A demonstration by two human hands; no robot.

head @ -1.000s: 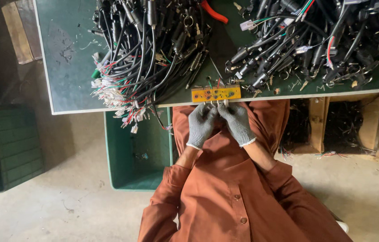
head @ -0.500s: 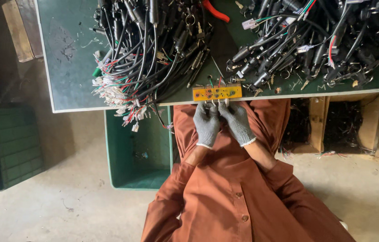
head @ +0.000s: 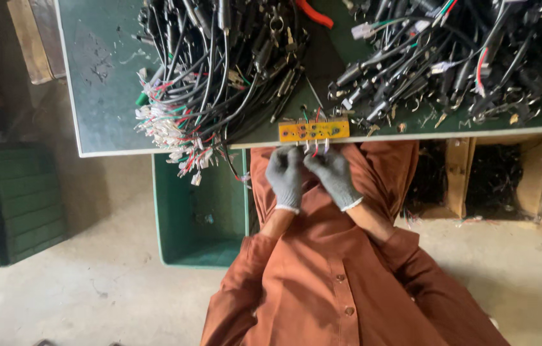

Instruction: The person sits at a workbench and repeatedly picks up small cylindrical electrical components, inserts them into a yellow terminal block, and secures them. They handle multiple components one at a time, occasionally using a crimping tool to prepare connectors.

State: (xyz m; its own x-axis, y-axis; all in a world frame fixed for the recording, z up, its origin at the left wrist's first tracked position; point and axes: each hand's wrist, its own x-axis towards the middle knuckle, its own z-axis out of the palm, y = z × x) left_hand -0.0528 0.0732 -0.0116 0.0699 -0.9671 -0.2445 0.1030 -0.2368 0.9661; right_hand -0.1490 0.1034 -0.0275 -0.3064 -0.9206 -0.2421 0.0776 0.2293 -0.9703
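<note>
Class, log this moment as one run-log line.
left hand: gloved, at wire ends | right hand: same | orange board: on table edge | cable heaps: behind

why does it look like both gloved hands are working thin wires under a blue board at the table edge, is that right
Not quite: the board is orange-yellow, not blue, as the head view shows. The rest holds: the left hand and the right hand, both in grey gloves, meet just below it at the edge of the green table, with thin wires hanging from the board to the fingers.
</note>
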